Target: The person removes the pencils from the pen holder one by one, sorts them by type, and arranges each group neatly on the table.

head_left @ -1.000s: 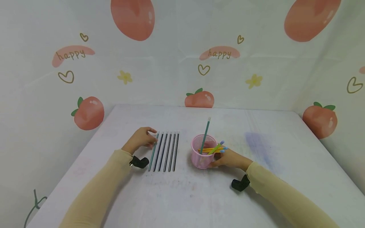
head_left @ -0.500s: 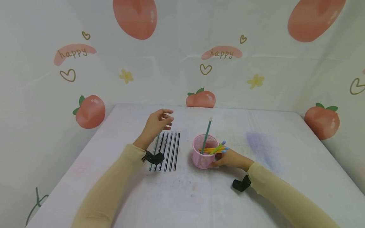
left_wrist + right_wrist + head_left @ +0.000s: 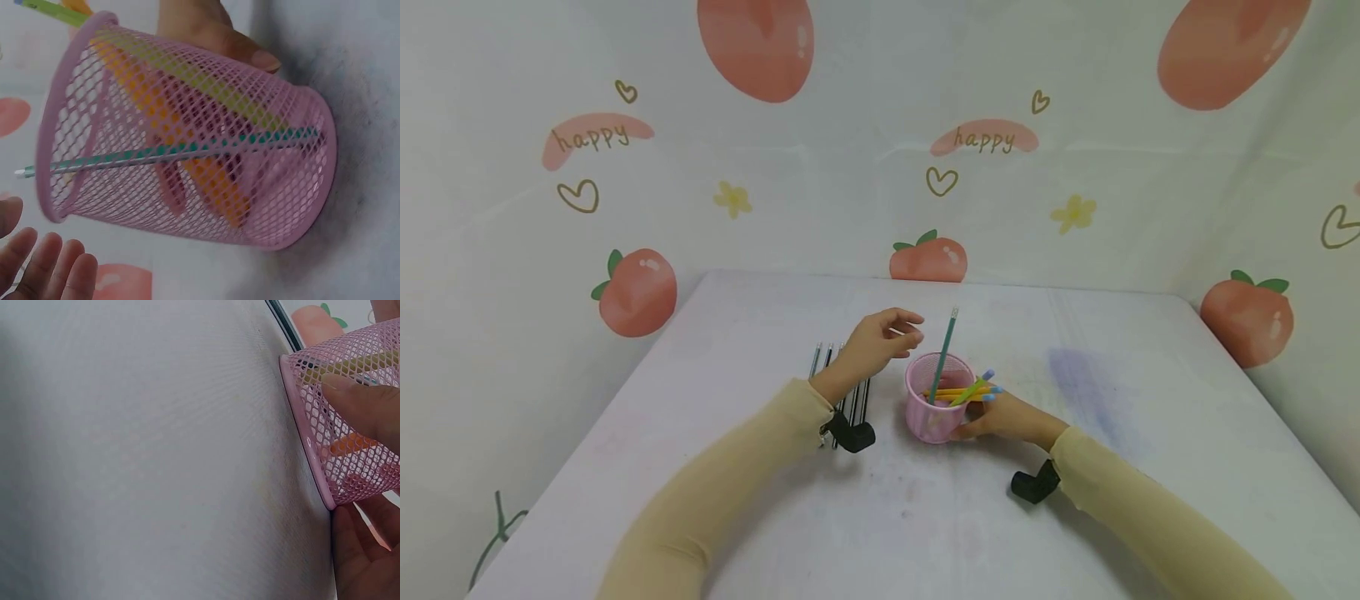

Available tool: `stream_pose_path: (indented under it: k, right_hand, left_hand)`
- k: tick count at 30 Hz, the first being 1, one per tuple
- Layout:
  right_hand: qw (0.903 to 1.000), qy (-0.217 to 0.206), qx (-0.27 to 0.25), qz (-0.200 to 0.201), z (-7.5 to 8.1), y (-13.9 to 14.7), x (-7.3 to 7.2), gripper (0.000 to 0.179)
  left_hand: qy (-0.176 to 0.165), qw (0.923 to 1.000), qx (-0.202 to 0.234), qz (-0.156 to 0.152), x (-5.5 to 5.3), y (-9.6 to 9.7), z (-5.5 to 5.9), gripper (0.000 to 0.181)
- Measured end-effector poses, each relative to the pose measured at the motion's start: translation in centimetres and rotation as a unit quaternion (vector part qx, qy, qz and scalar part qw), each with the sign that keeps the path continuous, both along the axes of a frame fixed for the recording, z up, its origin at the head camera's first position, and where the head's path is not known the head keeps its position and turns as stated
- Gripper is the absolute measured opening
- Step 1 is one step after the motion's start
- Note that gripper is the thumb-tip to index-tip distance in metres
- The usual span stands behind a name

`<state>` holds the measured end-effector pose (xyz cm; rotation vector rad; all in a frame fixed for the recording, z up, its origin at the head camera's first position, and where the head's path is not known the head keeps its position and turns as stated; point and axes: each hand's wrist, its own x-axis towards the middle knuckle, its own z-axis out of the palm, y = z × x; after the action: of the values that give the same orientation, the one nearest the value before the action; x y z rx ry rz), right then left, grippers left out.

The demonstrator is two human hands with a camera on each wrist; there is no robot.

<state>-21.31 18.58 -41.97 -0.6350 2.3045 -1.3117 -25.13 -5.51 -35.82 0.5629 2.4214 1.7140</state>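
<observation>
A pink mesh pen cup (image 3: 931,425) stands upright on the table, gripped low on its far right side by my right hand (image 3: 1011,414). The right thumb (image 3: 353,403) lies across the mesh in the right wrist view. A teal pencil (image 3: 943,353) leans tall in the cup, beside orange-yellow and lime-green pens (image 3: 972,389) tilted right. My left hand (image 3: 880,337) hovers just left of and behind the cup rim, fingers loosely bent around nothing. Under the left forearm lies a row of pencils (image 3: 865,404), dark ones with a teal one at the left, partly hidden.
A white table (image 3: 1150,500) with a faint bluish stain (image 3: 1086,392) at the right spreads beneath. Behind it hangs a white backdrop (image 3: 850,183) with peach prints. Each wrist bears a black camera (image 3: 1035,483).
My left hand has left the far left end of the pencil row, risen, and travelled right to the cup's rim, carrying nothing. The right hand keeps its grip on the cup.
</observation>
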Motion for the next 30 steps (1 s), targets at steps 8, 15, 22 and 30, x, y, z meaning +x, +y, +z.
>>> stream_pose_path:
  k: [8,15,22,30]
  right_hand:
    - [0.9995,0.011,-0.018,0.022,-0.1,0.1,-0.1,0.065]
    - [0.9991,0.009,-0.028,0.030,-0.2,0.2,0.0,0.068]
    - [0.9995,0.008,-0.021,0.022,-0.1,0.2,0.0,0.062]
    - [0.9996,0.016,-0.013,0.019,-0.1,0.2,0.0,0.062]
  left_hand:
    - [-0.023,0.9983,-0.043,-0.033,0.4,1.2,-0.6,0.032]
    - [-0.026,0.9972,-0.049,-0.050,0.5,2.1,-1.1,0.031]
    - [-0.031,0.9975,-0.051,-0.038,0.7,2.6,-1.6,0.028]
    - [-0.020,0.9982,-0.047,-0.031,0.8,2.7,-1.6,0.022]
